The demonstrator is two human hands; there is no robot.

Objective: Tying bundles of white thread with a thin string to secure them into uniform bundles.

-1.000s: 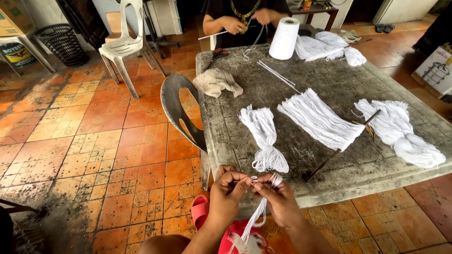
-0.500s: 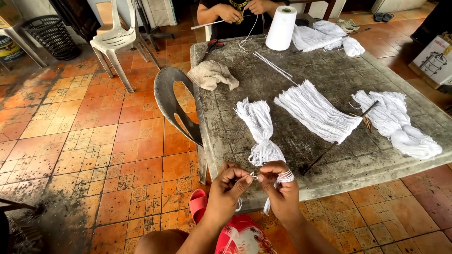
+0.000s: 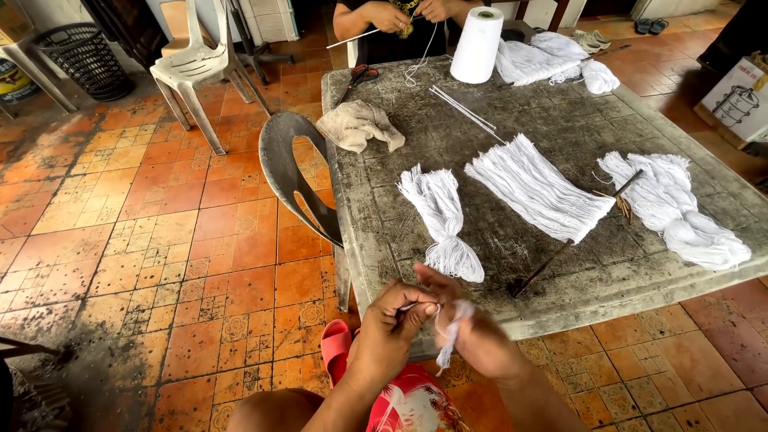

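My left hand and my right hand meet just below the near edge of the grey stone table. Both pinch a small bundle of white thread that hangs between the fingers. On the table right above them lies a tied white thread bundle. A wider fan of white threads lies to its right, and a loose heap of white yarn lies further right.
A thin dark stick crosses the table's near right. A large white thread spool, a beige cloth, red scissors and thin rods lie at the far side, where another person's hands work. A grey chair back leans at the table's left.
My hands have drawn together and the hanging thread bundle has become shorter and gathered between my fingers. The view has shifted slightly nearer the table.
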